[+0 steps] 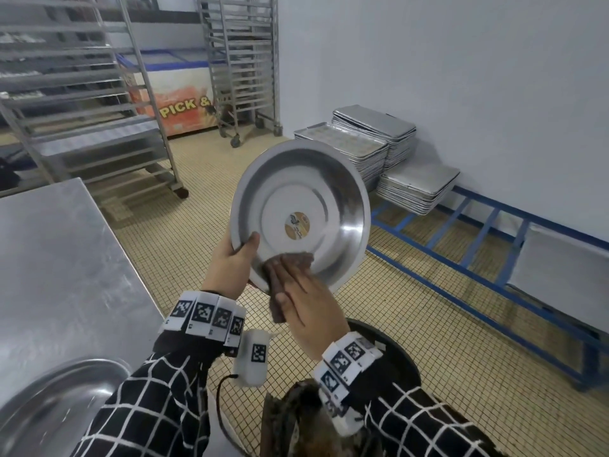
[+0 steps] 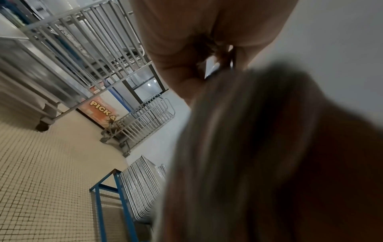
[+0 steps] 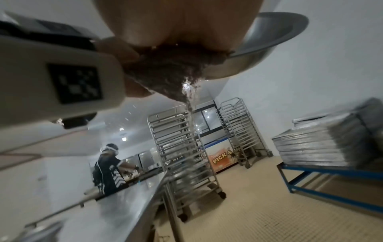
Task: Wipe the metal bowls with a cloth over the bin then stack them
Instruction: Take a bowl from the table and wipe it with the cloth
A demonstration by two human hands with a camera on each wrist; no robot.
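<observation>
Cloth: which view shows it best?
Head view: the brown cloth lies flat under the right hand against the metal bowl. Right wrist shows it close but blurred. Left wrist shows only a dark blur, possibly cloth.

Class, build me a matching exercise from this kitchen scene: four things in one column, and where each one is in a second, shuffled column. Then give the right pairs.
Things
1. metal bowl
2. brown cloth
3. baking trays
4. second bowl

Places
A. stacked by the wall on the blue frame
B. held up at its rim by the left hand
C. on the steel table, lower left
D. pressed against the held bowl's inside under the right hand

Pairs: 1-B, 2-D, 3-A, 4-C
</observation>
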